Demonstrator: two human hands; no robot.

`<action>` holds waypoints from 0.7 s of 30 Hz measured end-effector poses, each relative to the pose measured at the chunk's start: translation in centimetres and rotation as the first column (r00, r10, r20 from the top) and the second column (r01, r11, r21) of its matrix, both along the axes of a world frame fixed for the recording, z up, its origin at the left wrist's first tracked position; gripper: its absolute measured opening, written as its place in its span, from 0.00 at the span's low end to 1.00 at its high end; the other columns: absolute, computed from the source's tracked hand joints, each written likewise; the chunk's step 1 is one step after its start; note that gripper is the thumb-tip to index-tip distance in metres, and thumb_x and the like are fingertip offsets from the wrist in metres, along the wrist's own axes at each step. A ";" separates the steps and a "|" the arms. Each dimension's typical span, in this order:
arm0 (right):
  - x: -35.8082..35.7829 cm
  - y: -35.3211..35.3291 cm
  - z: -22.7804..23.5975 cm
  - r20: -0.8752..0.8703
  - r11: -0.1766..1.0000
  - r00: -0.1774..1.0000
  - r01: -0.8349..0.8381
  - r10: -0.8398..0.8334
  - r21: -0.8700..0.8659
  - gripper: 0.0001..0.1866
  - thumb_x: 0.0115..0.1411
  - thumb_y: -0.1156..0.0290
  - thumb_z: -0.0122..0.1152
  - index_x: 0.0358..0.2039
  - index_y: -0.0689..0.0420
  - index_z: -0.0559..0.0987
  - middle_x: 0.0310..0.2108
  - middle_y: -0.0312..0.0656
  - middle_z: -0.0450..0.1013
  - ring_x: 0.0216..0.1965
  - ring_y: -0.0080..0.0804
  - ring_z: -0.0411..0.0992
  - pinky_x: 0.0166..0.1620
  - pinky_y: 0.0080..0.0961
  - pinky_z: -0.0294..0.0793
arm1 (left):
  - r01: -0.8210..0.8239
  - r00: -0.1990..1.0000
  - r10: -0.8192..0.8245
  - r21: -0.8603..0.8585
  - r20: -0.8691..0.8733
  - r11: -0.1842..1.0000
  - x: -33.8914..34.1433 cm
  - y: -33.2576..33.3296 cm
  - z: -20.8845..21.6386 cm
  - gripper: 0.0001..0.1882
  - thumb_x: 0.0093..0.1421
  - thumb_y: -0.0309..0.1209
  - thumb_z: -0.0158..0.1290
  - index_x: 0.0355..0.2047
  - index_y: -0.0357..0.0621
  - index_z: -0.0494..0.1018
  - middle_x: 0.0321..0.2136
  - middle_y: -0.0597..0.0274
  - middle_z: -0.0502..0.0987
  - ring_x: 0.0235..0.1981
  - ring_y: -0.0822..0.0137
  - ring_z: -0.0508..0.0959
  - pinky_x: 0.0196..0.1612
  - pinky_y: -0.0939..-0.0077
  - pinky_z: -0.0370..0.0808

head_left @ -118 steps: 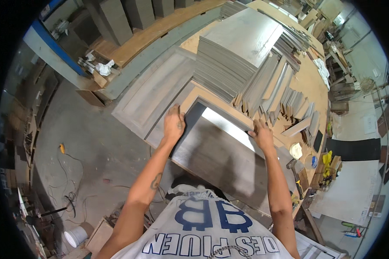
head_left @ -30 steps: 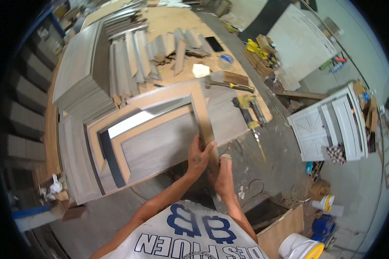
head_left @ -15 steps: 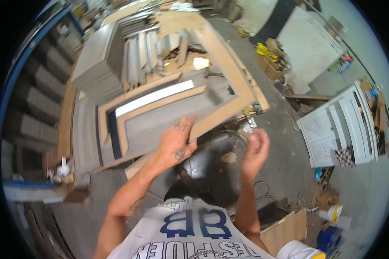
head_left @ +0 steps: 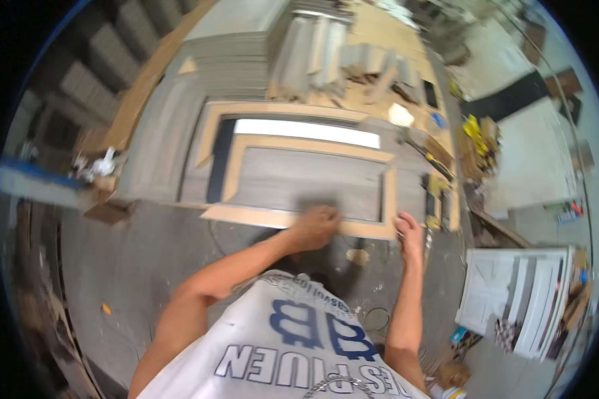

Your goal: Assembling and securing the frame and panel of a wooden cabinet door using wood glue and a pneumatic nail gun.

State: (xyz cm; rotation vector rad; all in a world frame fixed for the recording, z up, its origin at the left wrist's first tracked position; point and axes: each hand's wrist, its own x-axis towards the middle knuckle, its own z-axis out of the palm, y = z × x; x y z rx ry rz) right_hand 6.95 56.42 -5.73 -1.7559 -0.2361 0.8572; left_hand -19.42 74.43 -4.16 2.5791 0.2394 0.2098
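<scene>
A rectangular light-wood frame (head_left: 246,216) lies on the grey boards of the work table in front of me. My left hand (head_left: 315,228) is closed over its near rail, slightly blurred, fingers curled down. At the frame's near right corner, my right hand (head_left: 409,234) has its fingers bent against the outer edge. Behind the frame is a white strip (head_left: 306,132), with a black strip (head_left: 219,159) at its left. A second light-wood frame piece (head_left: 279,108) borders these strips. The undersides of both hands are hidden.
A yellow and black tool (head_left: 434,201) lies right of the frame, below a hammer-like tool (head_left: 426,153). Stacked grey panels (head_left: 229,60) and loose offcuts (head_left: 373,60) cover the far side. White slatted panels (head_left: 512,292) lean at the right.
The frame has swung leftward and now lies flat and squarer to me. My left hand has shifted along the near rail; my right hand has come to the frame's corner.
</scene>
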 end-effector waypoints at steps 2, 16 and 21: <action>1.1 1.4 0.7 0.148 0.988 0.988 -0.024 0.047 -0.153 0.23 0.56 0.66 0.67 0.52 0.62 0.77 0.31 0.32 0.75 0.28 0.18 0.69 0.31 0.16 0.65 | -0.006 0.998 0.003 0.037 0.060 0.999 1.5 0.5 -2.7 0.27 0.53 0.24 0.49 0.55 0.28 0.66 0.47 0.43 0.74 0.49 0.49 0.73 0.53 0.57 0.70; 5.7 5.0 -1.7 0.421 0.885 0.818 -0.212 0.393 -0.415 0.24 0.59 0.61 0.66 0.46 0.69 0.77 0.28 0.42 0.76 0.29 0.23 0.72 0.34 0.24 0.72 | -0.076 0.993 0.055 0.226 0.100 0.971 6.1 1.8 -5.0 0.24 0.51 0.29 0.56 0.47 0.29 0.70 0.39 0.48 0.76 0.46 0.54 0.73 0.49 0.61 0.70; 6.1 5.2 -1.4 0.591 0.829 0.629 -0.162 0.505 -0.536 0.28 0.57 0.58 0.68 0.48 0.70 0.76 0.35 0.55 0.78 0.34 0.43 0.77 0.41 0.35 0.76 | -0.021 0.999 0.025 0.096 -0.046 0.995 6.0 2.1 -4.5 0.25 0.55 0.28 0.51 0.53 0.31 0.67 0.48 0.48 0.72 0.52 0.52 0.70 0.57 0.55 0.64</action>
